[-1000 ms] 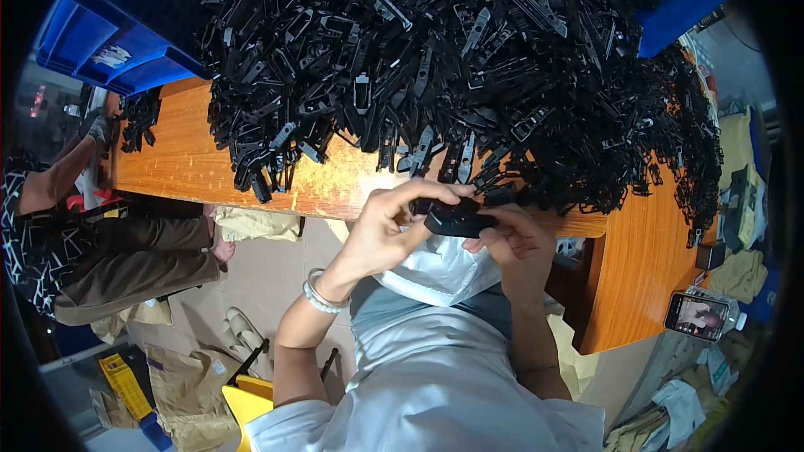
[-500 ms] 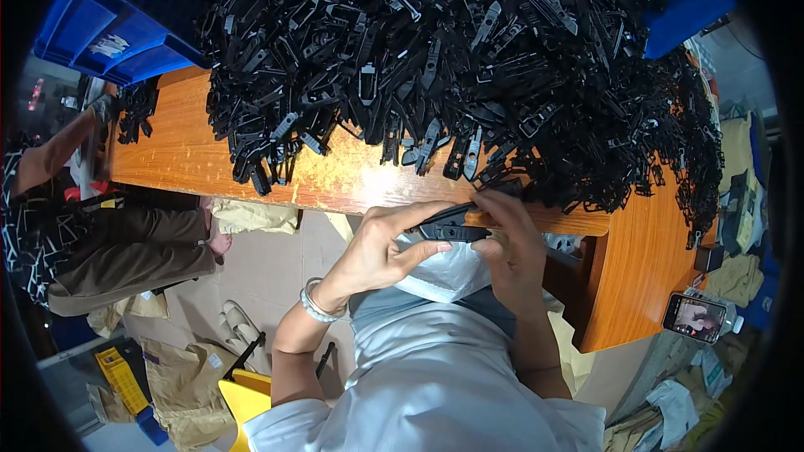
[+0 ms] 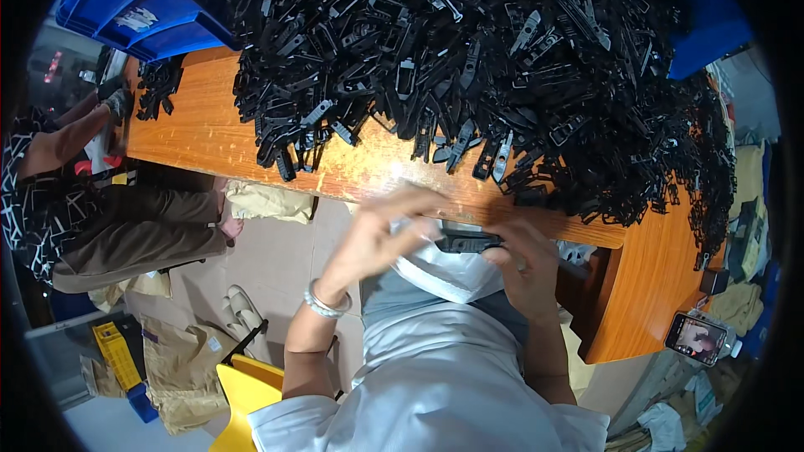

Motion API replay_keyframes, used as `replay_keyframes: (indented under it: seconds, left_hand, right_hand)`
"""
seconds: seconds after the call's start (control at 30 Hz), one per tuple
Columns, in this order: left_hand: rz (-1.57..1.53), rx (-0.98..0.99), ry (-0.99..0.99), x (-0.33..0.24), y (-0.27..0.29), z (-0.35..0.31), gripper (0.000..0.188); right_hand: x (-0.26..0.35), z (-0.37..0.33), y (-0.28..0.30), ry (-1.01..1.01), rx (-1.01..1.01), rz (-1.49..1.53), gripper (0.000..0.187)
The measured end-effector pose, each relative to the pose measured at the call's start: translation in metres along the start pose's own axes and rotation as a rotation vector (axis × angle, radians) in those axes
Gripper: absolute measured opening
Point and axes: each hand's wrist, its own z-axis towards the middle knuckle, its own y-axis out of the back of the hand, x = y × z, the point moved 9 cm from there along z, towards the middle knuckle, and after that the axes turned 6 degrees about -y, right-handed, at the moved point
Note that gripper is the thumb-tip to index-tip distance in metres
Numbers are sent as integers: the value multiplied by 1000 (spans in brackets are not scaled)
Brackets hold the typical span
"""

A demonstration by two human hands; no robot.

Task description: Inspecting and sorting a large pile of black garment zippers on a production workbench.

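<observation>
Working position: both hands are in front of the torso, at the near edge of the wooden table (image 3: 347, 163). The black plastic part (image 3: 469, 243) is between the hands, next to the right fingertips, and appears over the white bag (image 3: 456, 283) on the lap.

Right hand (image 3: 533, 266): thumb and forefinger pinch the right end of the part. The other fingers are partly hidden.

Left hand (image 3: 368, 236): thumb and forefinger are spread. The fingers are blurred near the left end of the part; contact cannot be confirmed. A pale bracelet (image 3: 327, 302) encircles the left wrist.

Supply: a large pile of black parts (image 3: 419, 59) lies on the table, beyond both hands. The nearest loose pieces lie just ahead of the right hand.

Surroundings: a blue crate (image 3: 159, 4) is ahead and to the left of the left hand; a phone (image 3: 697, 338) is to the right of the right hand. A co-worker's arm (image 3: 71, 141) is well to the left.

Step in hand, as judged: handling one part, with the right hand bearing the grip. The next move calls for a firm right pinch and, for two-handed control, closure of the left thumb and forefinger on the free end.
</observation>
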Motion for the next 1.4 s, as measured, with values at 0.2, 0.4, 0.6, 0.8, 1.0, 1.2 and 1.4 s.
replay_keyframes:
  seconds: [0.2, 0.4, 0.6, 0.8, 1.0, 1.2, 1.4]
  left_hand:
    - [898, -485, -105, 9, 95, -6, 26]
    - [882, -579, 75, 11, 133, 4, 21]
    - [706, -498, 123, 19, 121, 2, 18]
    - [460, -420, -3, 18, 72, -1, 14]
    - [-244, -471, 88, 54, 40, -14, 22]
    - [-382, -285, 172, 32, -1, -5, 33]
    - [-274, 56, 203, 19, -50, 11, 33]
  right_hand:
    - [-14, -9, -22, 2, 146, -102, 18]
    - [-15, -9, -21, -106, 128, -4, 16]
    - [-15, -8, -24, -120, 143, -15, 14]
    - [-16, -7, -16, -66, 33, -80, 11]
    - [-2, -2, 23, 67, -466, -460, 11]
    - [19, 21, 30, 141, -485, -753, 9]
    - [17, 48, 19, 205, -198, -923, 10]
